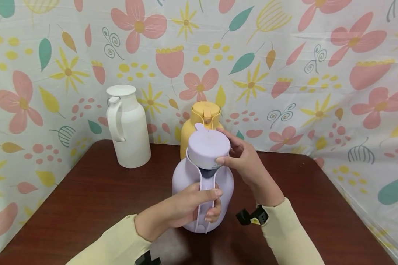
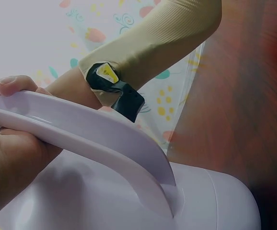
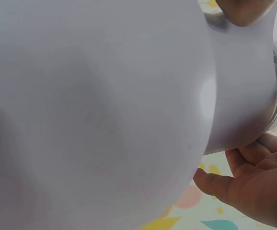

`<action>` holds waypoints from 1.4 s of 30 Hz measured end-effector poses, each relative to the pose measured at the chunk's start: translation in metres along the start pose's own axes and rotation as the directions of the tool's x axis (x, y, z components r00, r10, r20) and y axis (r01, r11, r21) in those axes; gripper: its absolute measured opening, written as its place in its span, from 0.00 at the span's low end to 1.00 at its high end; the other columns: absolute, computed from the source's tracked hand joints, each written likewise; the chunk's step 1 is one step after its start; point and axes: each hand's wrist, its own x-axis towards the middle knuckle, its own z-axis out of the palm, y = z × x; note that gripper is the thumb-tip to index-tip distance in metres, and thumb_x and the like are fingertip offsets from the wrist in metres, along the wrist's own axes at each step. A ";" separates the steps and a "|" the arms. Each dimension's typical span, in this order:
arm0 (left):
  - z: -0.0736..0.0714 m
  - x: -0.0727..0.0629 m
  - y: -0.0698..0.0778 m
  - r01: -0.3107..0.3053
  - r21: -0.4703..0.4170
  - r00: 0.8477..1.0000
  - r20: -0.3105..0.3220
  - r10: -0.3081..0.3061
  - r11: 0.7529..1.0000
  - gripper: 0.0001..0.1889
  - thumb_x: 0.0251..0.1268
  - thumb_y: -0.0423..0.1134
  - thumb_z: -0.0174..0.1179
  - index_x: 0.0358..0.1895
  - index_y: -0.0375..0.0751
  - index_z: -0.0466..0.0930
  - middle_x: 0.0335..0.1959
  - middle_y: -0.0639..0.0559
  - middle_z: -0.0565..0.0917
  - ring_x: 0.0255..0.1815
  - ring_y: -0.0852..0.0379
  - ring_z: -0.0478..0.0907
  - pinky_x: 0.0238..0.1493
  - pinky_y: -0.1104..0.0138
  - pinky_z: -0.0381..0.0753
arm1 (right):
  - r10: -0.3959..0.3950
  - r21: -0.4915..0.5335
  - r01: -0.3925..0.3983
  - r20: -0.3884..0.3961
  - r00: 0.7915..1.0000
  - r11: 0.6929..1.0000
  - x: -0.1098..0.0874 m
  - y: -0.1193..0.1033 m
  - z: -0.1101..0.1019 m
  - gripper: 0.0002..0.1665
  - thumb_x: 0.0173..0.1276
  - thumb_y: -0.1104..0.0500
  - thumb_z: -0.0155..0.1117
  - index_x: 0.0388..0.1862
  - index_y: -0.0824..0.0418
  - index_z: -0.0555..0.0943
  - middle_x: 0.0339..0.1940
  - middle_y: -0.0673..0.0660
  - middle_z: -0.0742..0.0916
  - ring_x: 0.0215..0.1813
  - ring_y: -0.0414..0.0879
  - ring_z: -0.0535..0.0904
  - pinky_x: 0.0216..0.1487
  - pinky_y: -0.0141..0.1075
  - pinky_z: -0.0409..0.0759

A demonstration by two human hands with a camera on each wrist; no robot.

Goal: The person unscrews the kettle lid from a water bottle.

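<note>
While the left hand (image 1: 189, 202) wraps its fingers round the handle (image 1: 208, 183) of a lilac jug (image 1: 185, 178), the right hand (image 1: 243, 158) clamps its fingers on the lid (image 1: 209, 142) from three o'clock.

Indoors (room type unclear), hung floral cloth (image 1: 275, 51), dark table (image 1: 126, 195)

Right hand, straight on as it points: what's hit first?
The lavender jug lid, which the right hand already touches with its thumb. Beyond that, the yellow jug looks next, though depth is hard to judge.
</note>
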 end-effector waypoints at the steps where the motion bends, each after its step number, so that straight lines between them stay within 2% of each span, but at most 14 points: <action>1: 0.000 0.000 0.000 0.000 0.002 1.000 -0.002 0.000 1.000 0.15 0.77 0.40 0.45 0.26 0.43 0.65 0.18 0.62 0.69 0.22 0.65 0.66 0.34 0.72 0.69 | 0.000 0.003 -0.001 0.002 1.000 1.000 0.000 -0.001 0.000 0.49 0.61 0.56 0.75 0.79 0.60 0.64 0.78 0.64 0.72 0.61 0.34 0.79 0.56 0.27 0.80; 5: 0.000 0.000 0.000 0.003 0.009 1.000 -0.004 -0.003 1.000 0.16 0.77 0.40 0.45 0.26 0.42 0.66 0.18 0.61 0.69 0.22 0.65 0.65 0.34 0.72 0.68 | 0.002 0.026 -0.003 0.017 1.000 1.000 0.001 -0.005 0.001 0.50 0.61 0.57 0.75 0.80 0.60 0.63 0.82 0.59 0.67 0.71 0.41 0.74 0.59 0.25 0.79; 8: 0.000 0.000 0.000 0.005 0.011 1.000 -0.001 -0.005 1.000 0.16 0.78 0.40 0.45 0.26 0.42 0.66 0.18 0.61 0.69 0.22 0.65 0.65 0.33 0.72 0.68 | 0.000 0.038 -0.001 0.021 1.000 0.999 0.002 -0.006 0.001 0.51 0.60 0.57 0.76 0.80 0.61 0.63 0.83 0.59 0.66 0.75 0.47 0.71 0.61 0.24 0.77; 12: 0.001 0.000 -0.001 0.003 0.012 1.000 0.002 -0.003 1.000 0.16 0.78 0.40 0.45 0.26 0.42 0.66 0.18 0.61 0.69 0.22 0.65 0.66 0.33 0.72 0.68 | -0.004 0.050 0.003 0.016 1.000 0.999 0.002 -0.009 0.000 0.50 0.61 0.58 0.75 0.80 0.61 0.63 0.79 0.63 0.70 0.70 0.41 0.75 0.61 0.25 0.78; 16: 0.000 0.000 -0.002 0.010 0.013 1.000 -0.005 -0.010 1.000 0.16 0.78 0.40 0.45 0.26 0.42 0.66 0.18 0.61 0.69 0.22 0.65 0.66 0.33 0.72 0.68 | 0.001 0.063 -0.001 0.008 1.000 0.998 0.004 -0.011 -0.002 0.48 0.61 0.60 0.72 0.80 0.59 0.64 0.74 0.61 0.75 0.64 0.36 0.79 0.59 0.27 0.80; 27: -0.001 -0.001 -0.002 0.006 0.012 1.000 0.003 -0.006 1.000 0.15 0.78 0.40 0.45 0.28 0.42 0.65 0.18 0.61 0.69 0.22 0.65 0.66 0.32 0.73 0.68 | -0.051 0.058 0.051 -0.008 0.999 0.997 0.006 -0.021 -0.008 0.48 0.60 0.60 0.73 0.79 0.61 0.65 0.72 0.56 0.77 0.62 0.36 0.79 0.58 0.27 0.81; 38: 0.000 -0.001 -0.002 -0.004 0.010 1.000 0.010 0.004 1.000 0.14 0.78 0.40 0.45 0.28 0.42 0.66 0.18 0.62 0.69 0.22 0.65 0.66 0.32 0.73 0.68 | -0.026 0.077 0.028 -0.031 0.999 0.997 0.005 -0.033 -0.009 0.49 0.60 0.55 0.76 0.79 0.58 0.66 0.65 0.46 0.81 0.63 0.35 0.79 0.58 0.26 0.80; 42: -0.001 -0.001 -0.002 -0.011 0.009 1.000 0.013 0.011 1.000 0.14 0.78 0.40 0.45 0.28 0.43 0.66 0.18 0.62 0.69 0.22 0.65 0.66 0.32 0.73 0.68 | -0.030 0.073 0.032 -0.025 0.999 0.997 0.006 -0.036 -0.010 0.48 0.61 0.55 0.75 0.79 0.58 0.66 0.64 0.45 0.82 0.63 0.36 0.78 0.58 0.25 0.80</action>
